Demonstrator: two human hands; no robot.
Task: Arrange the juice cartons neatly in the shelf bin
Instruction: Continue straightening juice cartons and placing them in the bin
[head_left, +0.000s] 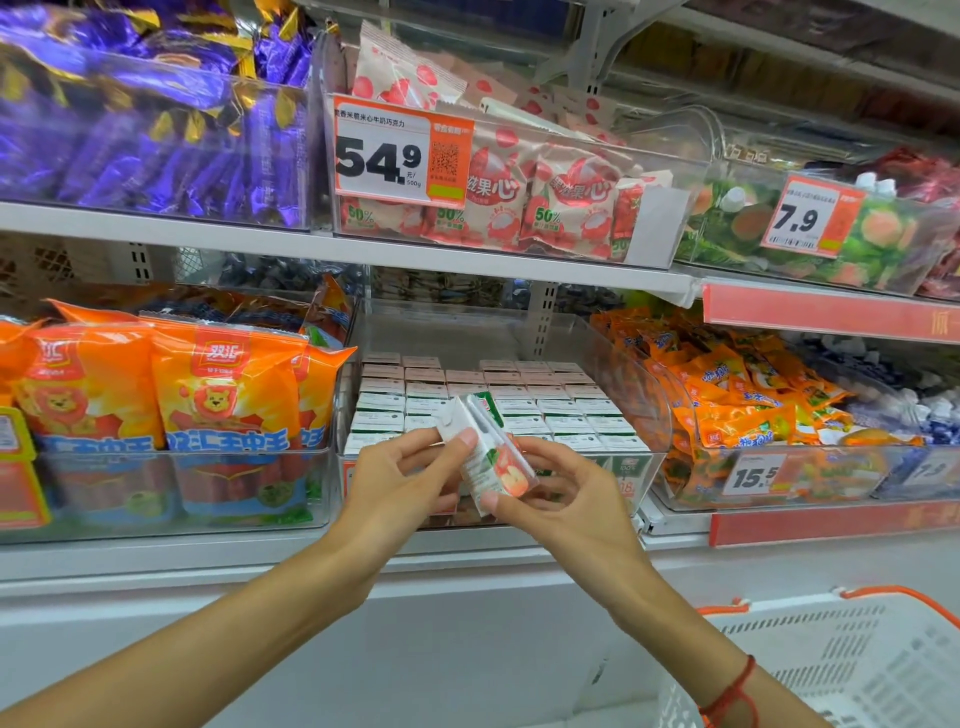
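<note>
A small white juice carton (485, 452) with an apple picture and a green top is held tilted in front of the clear shelf bin (644, 415). My left hand (405, 478) pinches its upper left side with thumb and fingers. My right hand (561, 493) grips its lower right end, thumb under the bottom corner. Inside the bin, several rows of upright juice cartons (519, 405) stand packed side by side, tops showing. The bin's front left part is hidden behind my hands.
Orange sausage packs (218, 395) fill the bin to the left, orange snack bags (737, 395) the bin to the right. An upper shelf (363, 249) carries candy bins with price tags. A white shopping basket (831, 660) with orange handles sits at the lower right.
</note>
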